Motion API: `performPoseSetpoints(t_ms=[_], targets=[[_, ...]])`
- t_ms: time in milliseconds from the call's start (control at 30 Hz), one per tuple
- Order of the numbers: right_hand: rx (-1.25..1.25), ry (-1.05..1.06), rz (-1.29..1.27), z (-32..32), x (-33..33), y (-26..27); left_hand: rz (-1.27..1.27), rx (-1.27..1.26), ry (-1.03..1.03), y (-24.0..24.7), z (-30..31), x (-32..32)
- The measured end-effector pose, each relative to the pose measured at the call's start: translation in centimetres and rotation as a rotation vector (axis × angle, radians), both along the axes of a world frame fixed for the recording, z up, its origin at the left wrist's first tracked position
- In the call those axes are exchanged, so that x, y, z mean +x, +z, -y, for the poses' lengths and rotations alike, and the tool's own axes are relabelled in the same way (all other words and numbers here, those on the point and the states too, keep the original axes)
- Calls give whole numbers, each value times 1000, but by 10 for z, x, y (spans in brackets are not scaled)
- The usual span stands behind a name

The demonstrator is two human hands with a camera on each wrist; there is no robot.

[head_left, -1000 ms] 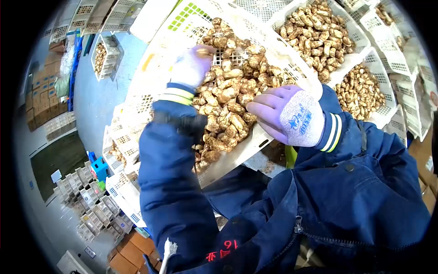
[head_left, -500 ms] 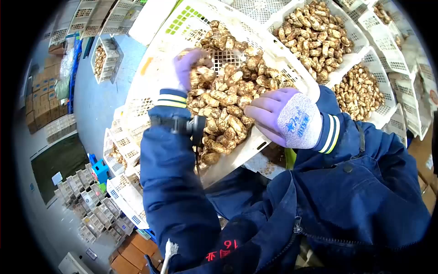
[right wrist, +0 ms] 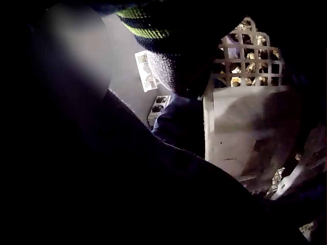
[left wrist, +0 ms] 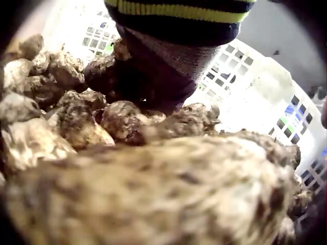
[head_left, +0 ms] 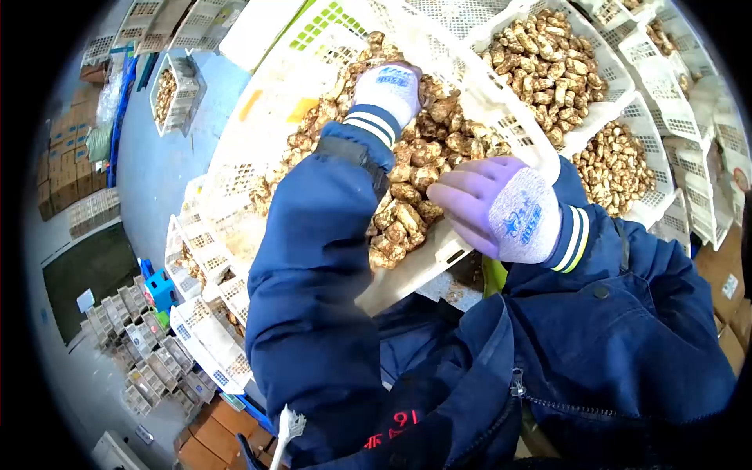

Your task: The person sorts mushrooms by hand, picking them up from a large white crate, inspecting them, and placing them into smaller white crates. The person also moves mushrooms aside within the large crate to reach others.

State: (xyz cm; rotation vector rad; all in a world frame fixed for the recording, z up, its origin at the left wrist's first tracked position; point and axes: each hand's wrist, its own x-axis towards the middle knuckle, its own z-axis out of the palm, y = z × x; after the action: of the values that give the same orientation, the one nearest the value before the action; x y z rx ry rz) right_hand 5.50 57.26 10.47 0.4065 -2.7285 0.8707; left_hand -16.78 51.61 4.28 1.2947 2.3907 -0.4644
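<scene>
A heap of mud-stained brown and cream tubers [head_left: 407,192] lies in a large white perforated crate [head_left: 517,129]. Reaching to the heap's far side, my gloved left hand [head_left: 389,88] has its fingers down among the tubers. Its back faces the head camera, and the fingers are hidden or in shadow. One tuber [left wrist: 153,189] fills the front of the left wrist view, with the crate's wall [left wrist: 255,84] behind. My gloved right hand [head_left: 501,205] rests at the near rim, fingers straight and side by side. The right wrist view is mostly dark.
Two white crates of smaller tubers, one at upper right [head_left: 546,66] and one below it [head_left: 615,168], stand beside the large crate. A small crate [head_left: 176,94] sits on the blue floor. Cardboard boxes [head_left: 215,439] and many stacked crates [head_left: 149,345] are farther left.
My left hand first draws tubers toward the left side of the crate, then moves right to the heap's far side. Tubers now spread farther left. The right hand stays at the rim.
</scene>
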Motion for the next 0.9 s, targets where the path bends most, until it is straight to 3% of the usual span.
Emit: performPoseSetpoints(t_ms=[100, 267, 300, 400, 467, 533, 633, 667, 767, 800, 833, 867, 900], targets=[[-17, 18, 110, 1, -1, 3, -92, 55, -80, -2, -1, 7], [10, 28, 146, 1, -3, 8, 15, 196, 23, 4, 12, 8], [13, 26, 143, 1, -3, 8, 104, 209, 166, 3, 13, 0], [22, 19, 76, 0, -2, 4, 751, 713, 684, 28, 65, -16], [24, -2, -41, 2, -2, 2, 1023, 1106, 755, 33, 112, -24], [55, 10, 20, 3, -1, 10, 1109, 1328, 722, 35, 155, -29], [64, -19, -11, 6, 0, 5, 1380, 1505, 736, 32, 208, -27], [57, -23, -4, 7, 1, 5, 1637, 1520, 893, 42, 214, -20], [24, -21, 43, 8, 1, 11, 910, 1406, 792, 33, 229, -21], [8, -8, 78, 7, 2, 18, 1298, 1435, 1184, 52, 223, -5], [-150, 28, 133, 3, -2, 21, 1425, 1418, 1065, 36, 235, -13], [-309, 68, 193, -2, -11, 25, 1330, 1467, 1155, 47, 231, 1], [-171, 21, -10, -6, -25, 45, 1319, 1539, 1155, 47, 233, 9]])
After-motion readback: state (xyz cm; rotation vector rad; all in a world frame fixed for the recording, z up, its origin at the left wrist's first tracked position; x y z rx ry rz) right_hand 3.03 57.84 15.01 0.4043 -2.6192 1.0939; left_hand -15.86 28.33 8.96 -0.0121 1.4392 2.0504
